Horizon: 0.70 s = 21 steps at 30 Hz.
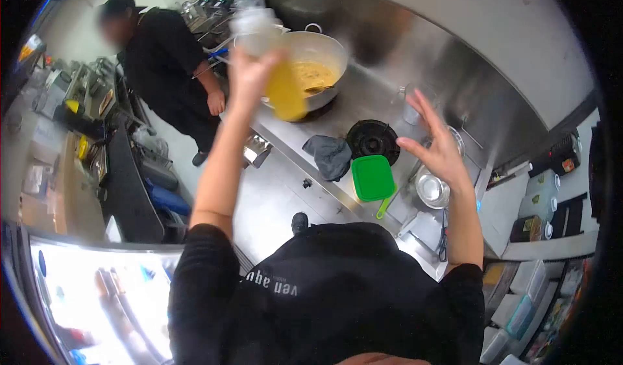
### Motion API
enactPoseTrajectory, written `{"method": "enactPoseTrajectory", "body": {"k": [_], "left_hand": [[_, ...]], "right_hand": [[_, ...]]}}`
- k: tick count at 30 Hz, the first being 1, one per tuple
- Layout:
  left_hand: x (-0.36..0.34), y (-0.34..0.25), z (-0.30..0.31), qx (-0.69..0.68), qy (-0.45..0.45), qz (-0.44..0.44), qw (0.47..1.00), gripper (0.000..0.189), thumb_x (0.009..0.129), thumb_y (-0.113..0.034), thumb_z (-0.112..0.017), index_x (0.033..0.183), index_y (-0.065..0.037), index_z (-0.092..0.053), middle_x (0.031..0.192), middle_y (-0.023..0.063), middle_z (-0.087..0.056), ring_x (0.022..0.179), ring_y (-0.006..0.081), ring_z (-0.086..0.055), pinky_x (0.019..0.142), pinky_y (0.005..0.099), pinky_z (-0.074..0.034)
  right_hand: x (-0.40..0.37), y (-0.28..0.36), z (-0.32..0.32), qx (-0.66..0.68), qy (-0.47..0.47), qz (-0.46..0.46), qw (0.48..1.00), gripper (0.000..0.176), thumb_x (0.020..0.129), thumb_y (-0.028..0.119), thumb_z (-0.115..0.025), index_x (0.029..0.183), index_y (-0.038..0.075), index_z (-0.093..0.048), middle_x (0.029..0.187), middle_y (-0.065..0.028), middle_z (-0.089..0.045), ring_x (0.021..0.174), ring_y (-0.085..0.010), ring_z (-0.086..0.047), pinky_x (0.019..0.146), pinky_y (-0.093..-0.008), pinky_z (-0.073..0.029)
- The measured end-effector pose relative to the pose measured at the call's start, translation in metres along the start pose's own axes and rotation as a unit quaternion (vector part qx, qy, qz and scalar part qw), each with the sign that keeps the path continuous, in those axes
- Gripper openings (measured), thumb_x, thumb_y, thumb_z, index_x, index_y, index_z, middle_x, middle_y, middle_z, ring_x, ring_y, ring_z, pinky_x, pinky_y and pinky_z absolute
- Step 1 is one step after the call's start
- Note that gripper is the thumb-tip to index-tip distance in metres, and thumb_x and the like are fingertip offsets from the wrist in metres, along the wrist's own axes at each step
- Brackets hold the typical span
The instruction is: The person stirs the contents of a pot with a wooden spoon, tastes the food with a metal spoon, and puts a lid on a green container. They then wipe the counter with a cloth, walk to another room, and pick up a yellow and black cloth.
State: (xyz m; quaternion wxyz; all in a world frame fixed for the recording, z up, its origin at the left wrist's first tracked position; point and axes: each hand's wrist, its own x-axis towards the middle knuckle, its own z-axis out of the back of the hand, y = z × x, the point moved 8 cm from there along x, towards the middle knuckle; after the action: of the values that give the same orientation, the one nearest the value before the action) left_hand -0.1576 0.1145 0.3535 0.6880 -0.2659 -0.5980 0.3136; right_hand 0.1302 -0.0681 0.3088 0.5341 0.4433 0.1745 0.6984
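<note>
My left hand is raised in front of a large pot with yellowish food inside. Its fingers are wrapped round a blurred bottle of yellow liquid, which overlaps the pot's near side. My right hand hangs in the air with its fingers apart and holds nothing. Beneath and left of it are a black burner, a container with a green lid and a crumpled dark cloth.
At the upper left a person in black stands beside the counter. Metal bowls and a clear jug are on the right of the counter. A lit display lies at the lower left.
</note>
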Motion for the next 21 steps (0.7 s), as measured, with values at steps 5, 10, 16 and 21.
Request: {"method": "enactPoseTrajectory", "body": {"k": [5, 10, 16, 21], "left_hand": [[0.093, 0.104, 0.193, 0.062, -0.154, -0.045, 0.985, 0.019, 0.075, -0.011, -0.074, 0.087, 0.002, -0.068, 0.079, 0.0056, -0.067, 0.067, 0.0143, -0.063, 0.063, 0.0302, -0.049], [0.135, 0.205, 0.348, 0.299, -0.334, 0.055, 0.892, 0.047, 0.061, -0.027, -0.086, 0.089, 0.007, -0.068, 0.086, 0.015, -0.07, 0.075, 0.0236, -0.066, 0.07, 0.0371, -0.054], [0.155, 0.335, 0.456, 0.234, -0.413, 0.333, 0.815, 0.097, 0.043, -0.044, -0.092, 0.113, 0.007, -0.048, 0.104, 0.0234, -0.063, 0.094, 0.0357, -0.064, 0.083, 0.0456, -0.054], [0.172, 0.367, 0.477, 0.352, -0.445, 0.383, 0.729, 0.099, 0.042, -0.043, -0.092, 0.115, 0.007, -0.045, 0.105, 0.0245, -0.062, 0.095, 0.0364, -0.064, 0.083, 0.0475, -0.054]], "right_hand": [[-0.072, -0.103, 0.003, 0.098, 0.001, -0.229, 0.969, 0.067, 0.084, 0.032, -0.07, 0.14, 0.008, -0.042, 0.136, -0.0153, -0.051, 0.128, -0.0259, -0.045, 0.105, -0.0435, -0.034], [-0.139, -0.147, -0.003, 0.054, -0.056, -0.323, 0.943, 0.057, 0.085, 0.033, -0.068, 0.133, 0.007, -0.051, 0.129, -0.0151, -0.056, 0.122, -0.025, -0.05, 0.099, -0.0416, -0.039], [-0.162, -0.099, -0.016, -0.068, -0.054, -0.382, 0.92, 0.055, 0.086, 0.038, -0.065, 0.129, 0.005, -0.055, 0.127, -0.0169, -0.058, 0.119, -0.0285, -0.053, 0.094, -0.0377, -0.044], [-0.197, -0.079, -0.015, -0.104, -0.095, -0.436, 0.889, 0.054, 0.087, 0.038, -0.064, 0.125, 0.002, -0.056, 0.123, -0.02, -0.059, 0.107, -0.0297, -0.06, 0.087, -0.0362, -0.047]]}}
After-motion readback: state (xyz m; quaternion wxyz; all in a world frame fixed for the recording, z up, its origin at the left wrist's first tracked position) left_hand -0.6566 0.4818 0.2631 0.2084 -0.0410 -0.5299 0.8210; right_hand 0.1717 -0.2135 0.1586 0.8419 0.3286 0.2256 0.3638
